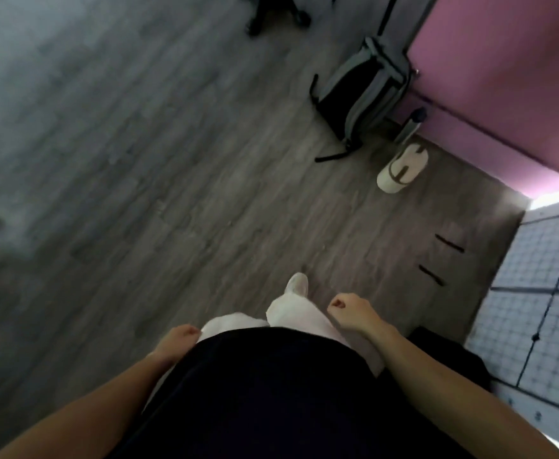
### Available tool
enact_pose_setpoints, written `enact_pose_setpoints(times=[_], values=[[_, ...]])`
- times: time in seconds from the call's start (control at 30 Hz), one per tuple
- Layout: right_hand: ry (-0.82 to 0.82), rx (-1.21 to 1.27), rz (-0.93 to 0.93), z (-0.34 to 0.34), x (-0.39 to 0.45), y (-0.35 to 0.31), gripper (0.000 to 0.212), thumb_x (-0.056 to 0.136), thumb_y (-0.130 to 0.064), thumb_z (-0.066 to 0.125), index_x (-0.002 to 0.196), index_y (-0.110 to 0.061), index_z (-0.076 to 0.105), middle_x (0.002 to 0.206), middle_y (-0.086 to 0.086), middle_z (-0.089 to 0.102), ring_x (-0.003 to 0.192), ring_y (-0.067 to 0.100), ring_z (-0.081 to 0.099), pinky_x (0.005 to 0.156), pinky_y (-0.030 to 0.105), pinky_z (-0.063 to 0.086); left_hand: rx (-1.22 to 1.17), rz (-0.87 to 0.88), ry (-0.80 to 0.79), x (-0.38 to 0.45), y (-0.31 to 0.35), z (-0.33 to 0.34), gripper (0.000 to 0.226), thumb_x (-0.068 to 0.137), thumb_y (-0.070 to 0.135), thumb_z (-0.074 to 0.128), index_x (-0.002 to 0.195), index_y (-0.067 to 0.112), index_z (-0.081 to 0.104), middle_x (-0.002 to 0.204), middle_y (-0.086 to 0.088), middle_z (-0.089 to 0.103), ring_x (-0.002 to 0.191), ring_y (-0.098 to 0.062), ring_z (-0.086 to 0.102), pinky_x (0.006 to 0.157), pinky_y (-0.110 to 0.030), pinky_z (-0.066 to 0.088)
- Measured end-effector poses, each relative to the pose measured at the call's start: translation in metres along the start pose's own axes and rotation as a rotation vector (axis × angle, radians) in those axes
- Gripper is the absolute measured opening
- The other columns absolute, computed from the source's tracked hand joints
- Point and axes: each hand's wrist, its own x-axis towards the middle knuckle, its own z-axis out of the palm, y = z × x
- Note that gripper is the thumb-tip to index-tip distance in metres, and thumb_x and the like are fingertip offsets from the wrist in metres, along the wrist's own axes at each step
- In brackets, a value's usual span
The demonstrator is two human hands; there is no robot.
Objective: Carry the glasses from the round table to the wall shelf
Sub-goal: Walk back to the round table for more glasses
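Note:
The view points straight down at a grey wood floor and is blurred. No glasses, round table or wall shelf appear. My left hand hangs beside my dark top with its fingers curled in and nothing in it. My right hand is held slightly forward, closed into a loose fist, also holding nothing. One foot in a white shoe is stepping forward below pale trousers.
A grey and black backpack leans against a pink wall at upper right, with a bottle and a cream cap beside it. A white gridded surface lies at right. Chair castors show at top.

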Motion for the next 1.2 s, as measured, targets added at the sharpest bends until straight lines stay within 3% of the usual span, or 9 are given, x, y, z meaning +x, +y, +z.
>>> enact_pose_setpoints(times=[0.1,0.23,0.4,0.5,0.6,0.73,0.87,1.0,1.2], values=[[0.079,-0.076,-0.017,-0.063,0.032,-0.014,0.021,0.093,-0.030,0.054,0.096,-0.018,0.071,0.111,0.007,0.072,0.109,0.030,0.064,0.089,0.032,0.048,-0.092,-0.039,0.143,0.012,0.040,-0.029,0.019,0.094,0.031,0.053,0.094,0.016,0.064,0.109,-0.010,0.067,0.105,-0.029,0.061,0.087,-0.033,0.044],[0.106,-0.118,0.008,-0.110,0.068,-0.036,0.021,0.095,-0.031,0.054,0.101,-0.017,0.069,0.117,0.009,0.070,0.115,0.032,0.061,0.094,0.035,0.047,-0.184,0.037,0.205,0.028,0.094,-0.061,0.004,0.088,0.028,0.062,0.085,0.026,0.065,0.095,0.000,0.069,0.099,-0.023,0.064,0.085,-0.031,0.045],[0.000,-0.167,-0.004,-0.112,0.093,-0.080,0.028,0.093,-0.027,0.051,0.100,-0.009,0.071,0.108,0.011,0.072,0.106,0.031,0.064,0.093,0.037,0.051,-0.179,0.051,0.084,0.056,0.136,-0.084,0.011,0.088,0.034,0.062,0.096,0.030,0.069,0.101,0.008,0.069,0.100,-0.014,0.063,0.086,-0.026,0.042],[-0.124,-0.169,0.008,-0.100,0.105,-0.115,0.035,0.095,-0.036,0.049,0.098,-0.008,0.070,0.105,0.011,0.071,0.100,0.028,0.065,0.089,0.035,0.052,-0.263,0.053,0.129,0.083,0.160,-0.118,0.014,0.088,0.032,0.062,0.098,0.029,0.071,0.100,0.008,0.069,0.099,-0.013,0.063,0.090,-0.027,0.044],[-0.212,-0.147,0.045,-0.111,0.128,-0.147,0.028,0.096,-0.037,0.052,0.090,-0.014,0.067,0.106,0.011,0.070,0.104,0.028,0.066,0.085,0.034,0.050,-0.322,0.082,0.130,0.115,0.188,-0.160,0.012,0.089,0.026,0.061,0.093,0.027,0.072,0.094,0.009,0.071,0.095,-0.013,0.064,0.087,-0.027,0.045],[-0.059,-0.193,0.064,-0.171,0.166,-0.195,0.028,0.094,-0.025,0.050,0.102,-0.007,0.070,0.110,0.012,0.071,0.104,0.030,0.066,0.093,0.042,0.053,-0.255,0.134,0.060,0.165,0.222,-0.233,0.010,0.088,0.030,0.061,0.083,0.035,0.068,0.094,0.010,0.071,0.095,-0.012,0.065,0.091,-0.031,0.049],[0.065,-0.116,0.049,-0.220,0.195,-0.264,0.030,0.096,-0.021,0.047,0.103,-0.003,0.070,0.107,0.013,0.071,0.104,0.033,0.064,0.092,0.038,0.049,-0.108,0.168,-0.010,0.195,0.246,-0.301,0.010,0.087,0.032,0.059,0.081,0.035,0.067,0.097,0.008,0.071,0.098,-0.015,0.064,0.092,-0.031,0.047],[0.151,-0.006,0.023,-0.236,0.220,-0.341,0.028,0.093,-0.030,0.047,0.097,-0.015,0.071,0.101,0.005,0.071,0.098,0.028,0.064,0.090,0.037,0.051,-0.108,0.177,-0.039,0.222,0.266,-0.360,0.010,0.073,0.035,0.059,0.077,0.030,0.066,0.095,0.001,0.073,0.095,-0.022,0.067,0.093,-0.036,0.051],[0.064,0.026,-0.006,-0.253,0.255,-0.413,0.023,0.087,-0.032,0.049,0.090,-0.022,0.070,0.096,0.002,0.071,0.093,0.024,0.065,0.084,0.035,0.052,-0.078,0.155,-0.081,0.257,0.302,-0.400,0.012,0.088,0.025,0.057,0.085,0.029,0.068,0.103,0.001,0.071,0.101,-0.019,0.065,0.095,-0.033,0.049]])
